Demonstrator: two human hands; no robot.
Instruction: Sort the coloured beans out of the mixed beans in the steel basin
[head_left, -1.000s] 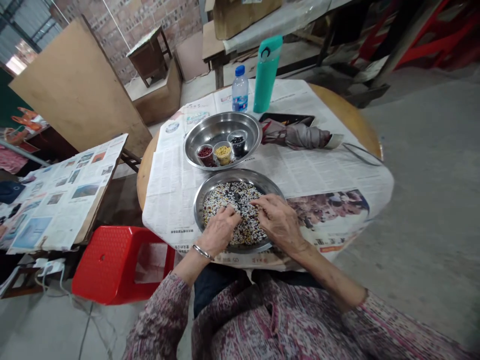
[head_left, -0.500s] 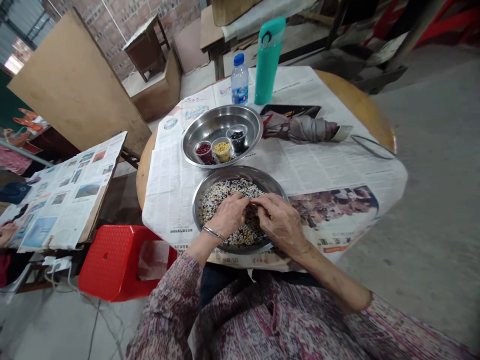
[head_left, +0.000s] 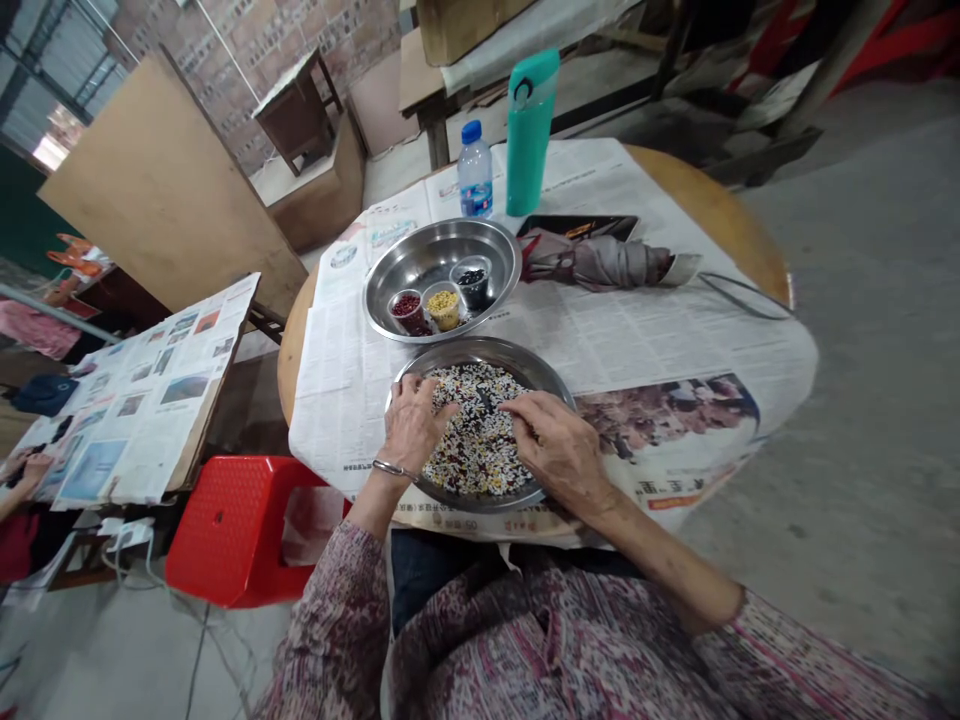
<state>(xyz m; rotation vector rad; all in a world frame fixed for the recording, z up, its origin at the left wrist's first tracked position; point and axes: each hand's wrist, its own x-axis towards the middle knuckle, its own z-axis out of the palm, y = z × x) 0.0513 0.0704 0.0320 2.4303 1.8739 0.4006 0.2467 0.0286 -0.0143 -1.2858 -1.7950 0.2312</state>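
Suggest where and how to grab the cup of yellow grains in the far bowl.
I'd pinch the cup of yellow grains at its rim from above, fingers on its near and far sides. The cup of red beans and cup of black beans crowd its left and right. Its mouth faces up, and the far bowl's wall likely hampers low approaches.

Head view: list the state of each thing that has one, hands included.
Near basin, uncovered, holding mixed grains
Far basin, uncovered
Cup of red beans, uncovered
Cup of yellow beans, uncovered
Cup of black beans, uncovered
Water bottle, upright, capped
Green flask, upright, lid on
Grey cloth bundle, rolled, lying down
Red stool, upright
Left hand, open, thumb spread
Right hand, fingers bent over mixed grains; grip unclear
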